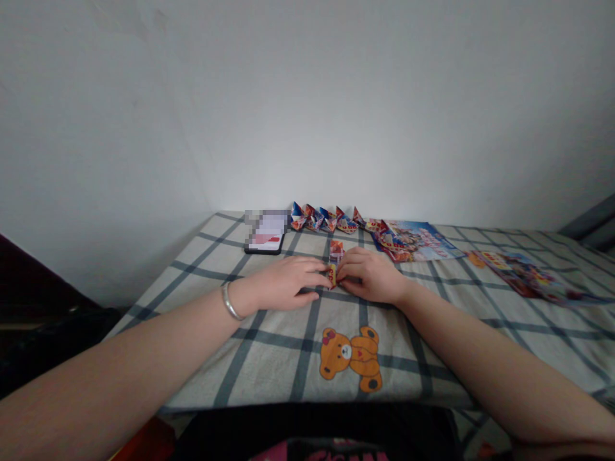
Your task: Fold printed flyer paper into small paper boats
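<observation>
We pinch a half-folded paper piece (336, 253) at frame centre, left hand (281, 285) and right hand (372, 276) fingers clamped on it. Several folded pieces (327, 219) look done behind; printed sheets (418, 241) at right lie unfolded.

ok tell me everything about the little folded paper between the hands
The folded paper is a small glossy printed piece, mostly red and orange with white and a yellow patch at its near end. It lies as a narrow creased strip on the checked cloth. The left hand and right hand meet at its near end, fingertips pinching it from either side; its far end pokes out free beyond them. Its print is too small to read.
</observation>
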Tool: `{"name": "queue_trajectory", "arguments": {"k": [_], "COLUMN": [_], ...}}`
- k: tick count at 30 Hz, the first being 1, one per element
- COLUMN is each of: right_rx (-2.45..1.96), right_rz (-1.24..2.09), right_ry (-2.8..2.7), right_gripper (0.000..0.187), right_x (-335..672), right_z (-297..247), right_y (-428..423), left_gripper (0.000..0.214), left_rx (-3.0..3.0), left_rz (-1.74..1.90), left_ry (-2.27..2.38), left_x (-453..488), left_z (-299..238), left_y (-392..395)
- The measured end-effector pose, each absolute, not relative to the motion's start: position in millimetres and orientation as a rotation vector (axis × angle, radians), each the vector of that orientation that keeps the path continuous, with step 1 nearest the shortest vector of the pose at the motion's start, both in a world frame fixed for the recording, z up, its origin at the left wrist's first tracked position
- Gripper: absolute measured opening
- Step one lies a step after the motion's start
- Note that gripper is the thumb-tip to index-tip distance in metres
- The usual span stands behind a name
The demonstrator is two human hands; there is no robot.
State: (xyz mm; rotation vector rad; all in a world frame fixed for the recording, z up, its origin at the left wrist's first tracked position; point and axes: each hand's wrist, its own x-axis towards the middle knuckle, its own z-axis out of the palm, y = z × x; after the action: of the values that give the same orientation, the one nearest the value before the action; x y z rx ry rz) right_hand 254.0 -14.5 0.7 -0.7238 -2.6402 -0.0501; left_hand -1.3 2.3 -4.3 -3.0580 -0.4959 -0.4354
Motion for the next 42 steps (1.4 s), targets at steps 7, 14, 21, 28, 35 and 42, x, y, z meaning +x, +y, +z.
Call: {"name": "queue_trajectory", "arguments": {"k": [7, 14, 21, 28, 35, 42], "right_rx": [-0.736, -0.771, -0.775, -0.791, -0.873, -0.904], "right_rz": [-0.099, -0.018, 0.095, 0.099, 0.146, 0.145], "right_ry": [-2.664, -2.657, -2.579, -2.524, -2.464, -2.465], "right_gripper": [0.013, 0.013, 0.009, 0.009, 0.008, 0.007], "right_x": [254, 253, 249, 243, 244, 242], "right_z": [2, -2, -5, -7, -17, -17], "right_y": [-16, -14, -12, -11, -4, -5], "left_gripper": [0.028, 0.026, 0.022, 0.02, 0.026, 0.033], "left_rx": [-3.128, -3.166, -3.183, -3.201, -3.203, -3.122], "left_rz": [-0.475, -0.511, -0.545, -0.548, -0.54, -0.472], "left_ry": [-0.392, -0.393, -0.376, -0.37, -0.417, -0.472], "left_x": [-1, -2, 0, 1, 3, 5], "left_z": [-5, -6, -4, 0, 1, -2], "left_y": [2, 5, 6, 4, 2, -3]}}
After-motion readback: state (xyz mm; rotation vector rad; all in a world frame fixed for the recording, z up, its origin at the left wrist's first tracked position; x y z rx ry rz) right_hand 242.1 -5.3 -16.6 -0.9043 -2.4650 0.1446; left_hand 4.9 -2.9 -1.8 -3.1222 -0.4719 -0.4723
